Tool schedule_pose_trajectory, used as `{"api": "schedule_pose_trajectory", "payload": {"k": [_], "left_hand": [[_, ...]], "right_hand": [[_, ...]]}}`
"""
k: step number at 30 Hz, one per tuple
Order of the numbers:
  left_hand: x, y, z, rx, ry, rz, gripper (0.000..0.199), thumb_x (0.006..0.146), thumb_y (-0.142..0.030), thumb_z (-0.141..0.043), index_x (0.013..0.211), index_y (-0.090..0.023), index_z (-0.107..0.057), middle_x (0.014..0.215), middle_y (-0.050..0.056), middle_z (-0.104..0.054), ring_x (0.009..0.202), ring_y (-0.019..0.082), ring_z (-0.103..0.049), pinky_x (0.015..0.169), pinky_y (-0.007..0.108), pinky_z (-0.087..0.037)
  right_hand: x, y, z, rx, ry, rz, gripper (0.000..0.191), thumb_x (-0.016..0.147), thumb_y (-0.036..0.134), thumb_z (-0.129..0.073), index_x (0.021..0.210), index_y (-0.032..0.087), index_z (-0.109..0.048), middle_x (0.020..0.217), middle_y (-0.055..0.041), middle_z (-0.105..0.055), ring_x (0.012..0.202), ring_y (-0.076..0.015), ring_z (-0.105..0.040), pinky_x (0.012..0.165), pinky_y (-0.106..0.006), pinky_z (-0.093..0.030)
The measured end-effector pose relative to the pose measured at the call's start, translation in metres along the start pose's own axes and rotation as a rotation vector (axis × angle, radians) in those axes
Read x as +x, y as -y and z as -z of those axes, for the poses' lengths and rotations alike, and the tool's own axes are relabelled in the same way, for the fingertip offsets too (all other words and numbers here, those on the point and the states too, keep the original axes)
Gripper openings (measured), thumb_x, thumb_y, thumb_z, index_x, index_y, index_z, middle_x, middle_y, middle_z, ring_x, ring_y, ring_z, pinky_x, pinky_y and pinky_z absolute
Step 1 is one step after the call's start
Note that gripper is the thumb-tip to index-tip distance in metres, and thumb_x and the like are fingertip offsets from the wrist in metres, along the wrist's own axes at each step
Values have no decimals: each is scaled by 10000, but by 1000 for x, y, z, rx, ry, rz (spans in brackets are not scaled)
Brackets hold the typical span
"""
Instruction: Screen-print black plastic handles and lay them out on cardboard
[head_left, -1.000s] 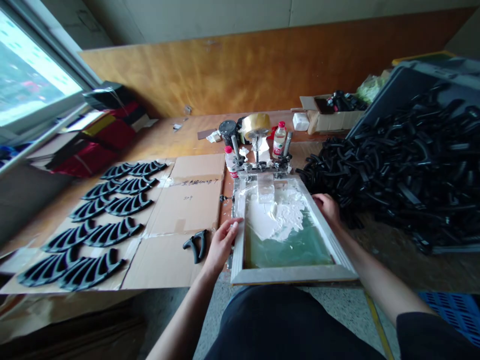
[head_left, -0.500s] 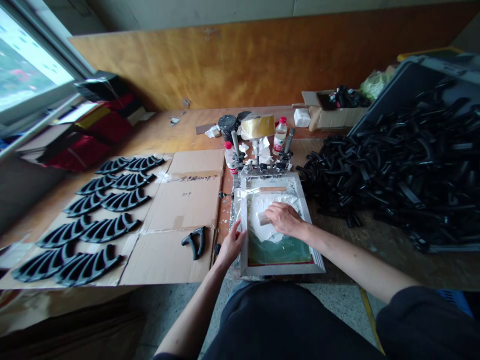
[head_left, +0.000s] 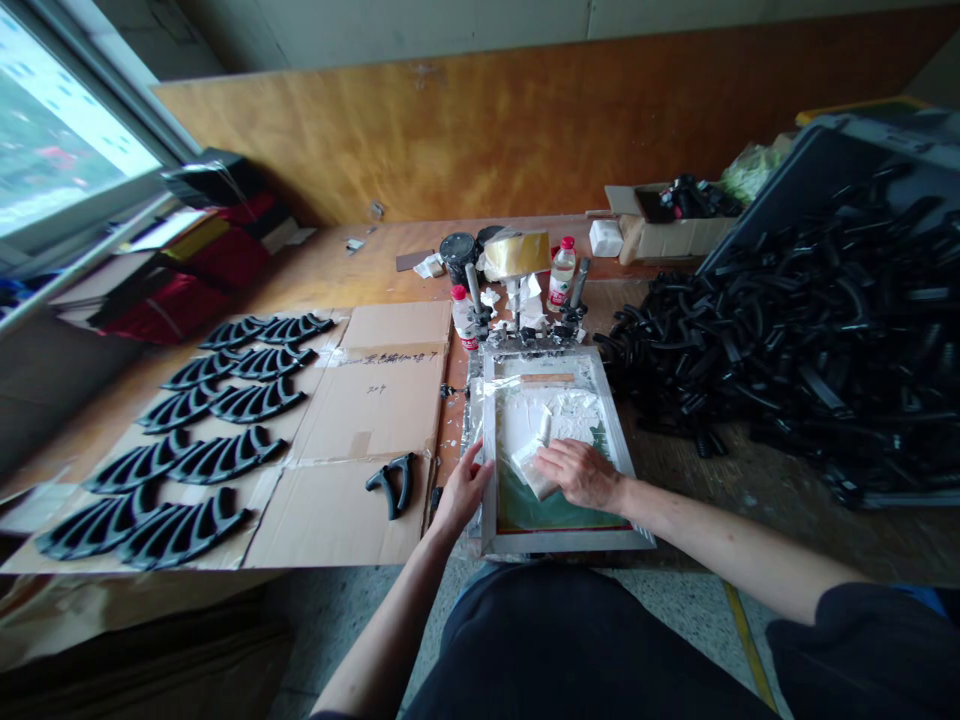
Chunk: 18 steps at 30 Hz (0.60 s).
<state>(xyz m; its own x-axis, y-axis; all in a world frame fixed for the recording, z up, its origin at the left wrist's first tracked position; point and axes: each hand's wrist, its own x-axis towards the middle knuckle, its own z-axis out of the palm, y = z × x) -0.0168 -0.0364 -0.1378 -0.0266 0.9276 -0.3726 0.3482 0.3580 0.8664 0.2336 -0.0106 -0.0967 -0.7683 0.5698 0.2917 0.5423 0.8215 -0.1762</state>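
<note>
Okay, we have white paste [head_left: 516, 412] partway spread on the green mesh [head_left: 555, 515] inside the frame [head_left: 570, 541]: the upper and middle part is coated, thick and ridged like putty, while the bottom band shows mostly bare. So we judge the spreading unfinished. Whether a part sits under the mesh, we can't tell.

Our right hand [head_left: 583, 474] pinches the scraper [head_left: 532, 470], a flat pale slab, tilted and smeared white, over the lower middle of the mesh. Our left hand [head_left: 465, 488] is at the frame's left rail, thumb against it, fingers bent; we can't tell if it clamps or just rests.

On the left, ten fans [head_left: 202, 530] of curved black pieces lie in five rows of two on the tan cardboard [head_left: 345, 520], looking sorted. One forked piece [head_left: 391, 488] lies apart, near our left hand. On the right, a big loose pile [head_left: 750, 340] of glossy, bent black pieces spills from a grey bin [head_left: 780, 190], so we reckon plenty is left unsorted.

Materials, quickly: the frame is dull grey metal, ribbed on the right; the tape roll [head_left: 517, 256] is yellowish and shiny; the bottle [head_left: 562, 275] is clear plastic, red cap.
</note>
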Motion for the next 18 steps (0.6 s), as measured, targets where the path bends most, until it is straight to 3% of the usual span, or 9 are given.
{"api": "schedule_pose_trajectory", "payload": {"k": [3,5,9,11,13,15,18], "left_hand": [[0,-1,0,-23,4,18,688,813,-523,-585,1407,-187,-494,664,-27,-566,558,112,-488,525,219,-367],[-1,-5,2,-34,33,20,690,818,-526,-579,1412,-188,-481,647,-35,-550,540,104,-467,511,211,-348],[-11,-28,12,-96,65,-6,794,818,-539,-594,1500,-237,-321,592,-74,-503,485,87,-410,480,193,-305],[-21,-47,19,-165,47,-25,736,825,-574,-580,1462,-264,-378,627,-63,-535,491,86,-421,473,192,-305],[-28,-70,25,-240,1,-61,577,847,-616,-529,1287,-245,-563,701,-31,-584,530,92,-461,485,201,-339],[-29,-93,30,-332,-46,-138,511,871,-635,-476,1102,-212,-645,790,2,-627,589,105,-509,525,212,-395],[-16,-128,33,-506,-77,-322,504,903,-629,-416,1075,-205,-628,947,41,-661,729,134,-586,626,233,-476]], "right_hand": [[-2,3,4,63,52,-10,156,805,84,-588,909,163,-674,853,-65,-676,815,-199,-582,716,-309,-414],[15,-2,14,105,47,-132,95,814,161,-657,902,188,-680,824,-42,-679,808,-196,-599,716,-300,-425],[62,-35,43,114,-74,-440,460,821,278,-716,1265,283,-595,1037,-35,-709,917,-205,-631,779,-304,-459],[70,-64,65,141,-110,-554,499,843,329,-691,1325,307,-563,1025,-22,-719,863,-194,-642,767,-303,-466],[58,-98,87,179,-206,-686,379,894,373,-609,1259,271,-624,884,-13,-726,750,-171,-637,716,-286,-464],[33,-127,101,165,-368,-831,312,933,362,-513,1134,196,-684,762,-17,-704,685,-160,-621,666,-264,-454],[-8,-141,88,134,-444,-912,367,931,373,-445,939,118,-709,683,-26,-672,630,-151,-584,603,-237,-445]]}}
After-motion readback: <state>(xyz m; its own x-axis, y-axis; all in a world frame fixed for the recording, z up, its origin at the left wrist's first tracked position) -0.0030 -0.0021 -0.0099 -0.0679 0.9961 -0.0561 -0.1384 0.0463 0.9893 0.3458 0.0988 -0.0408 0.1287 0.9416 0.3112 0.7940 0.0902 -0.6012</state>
